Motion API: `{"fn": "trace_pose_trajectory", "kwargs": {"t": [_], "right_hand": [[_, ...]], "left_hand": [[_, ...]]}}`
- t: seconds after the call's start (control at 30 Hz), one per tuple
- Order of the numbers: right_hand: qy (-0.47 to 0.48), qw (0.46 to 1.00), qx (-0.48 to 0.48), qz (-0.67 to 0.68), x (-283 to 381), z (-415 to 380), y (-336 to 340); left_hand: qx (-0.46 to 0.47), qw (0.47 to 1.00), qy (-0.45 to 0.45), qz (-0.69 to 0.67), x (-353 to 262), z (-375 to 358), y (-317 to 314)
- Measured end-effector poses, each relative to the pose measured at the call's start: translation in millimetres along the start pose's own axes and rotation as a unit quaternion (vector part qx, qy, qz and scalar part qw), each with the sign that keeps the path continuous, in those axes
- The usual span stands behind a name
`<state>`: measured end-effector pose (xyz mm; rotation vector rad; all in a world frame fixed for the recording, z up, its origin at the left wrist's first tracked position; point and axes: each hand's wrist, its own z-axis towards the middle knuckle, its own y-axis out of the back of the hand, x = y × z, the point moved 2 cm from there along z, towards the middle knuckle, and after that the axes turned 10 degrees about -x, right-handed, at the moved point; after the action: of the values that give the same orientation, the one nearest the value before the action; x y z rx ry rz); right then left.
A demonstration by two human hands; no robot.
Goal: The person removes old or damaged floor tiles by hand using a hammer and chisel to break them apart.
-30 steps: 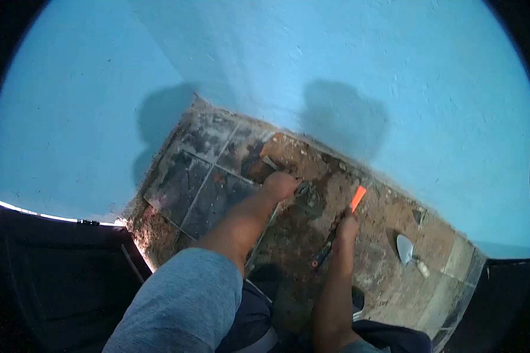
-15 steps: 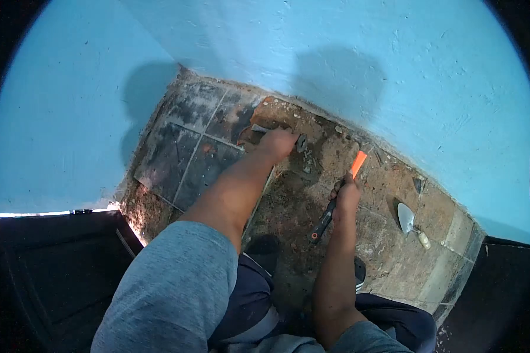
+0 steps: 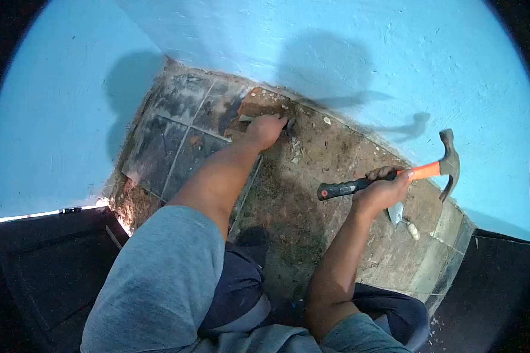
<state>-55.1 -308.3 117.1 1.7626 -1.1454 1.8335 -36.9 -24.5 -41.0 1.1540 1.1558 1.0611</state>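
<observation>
My right hand [image 3: 383, 191] is wrapped round the handle of a claw hammer [image 3: 427, 171], whose metal head is to the right, in front of the blue wall. A chisel [image 3: 245, 118] is in my closed left hand [image 3: 267, 130]; its flat end points left, at the broken edge of the dark tiles [image 3: 213, 113]. The chisel's struck end sticks out to the right of my fist. Under and beside this hand lies rough brown floor [image 3: 300, 176] with small rubble.
A trowel [image 3: 413, 230] with a pale handle lies on the floor beyond my right forearm. Blue walls [image 3: 229, 35] meet at the upper left corner. A dark panel [image 3: 53, 265] stands at the lower left. My knees are below.
My right hand has moved right and swung the hammer outward, so its head now shows. My left hand stays at the tile edge with the chisel. The view has shifted slightly.
</observation>
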Motion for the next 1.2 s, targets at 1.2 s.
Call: {"fn": "trace_pose_trajectory", "kwargs": {"t": [1.2], "right_hand": [[-0.166,0.965,0.123,-0.161,-107.8,-11.9,48.2]], "left_hand": [[0.157,0.986,0.028,0.04,5.3,-32.8,24.5]]}}
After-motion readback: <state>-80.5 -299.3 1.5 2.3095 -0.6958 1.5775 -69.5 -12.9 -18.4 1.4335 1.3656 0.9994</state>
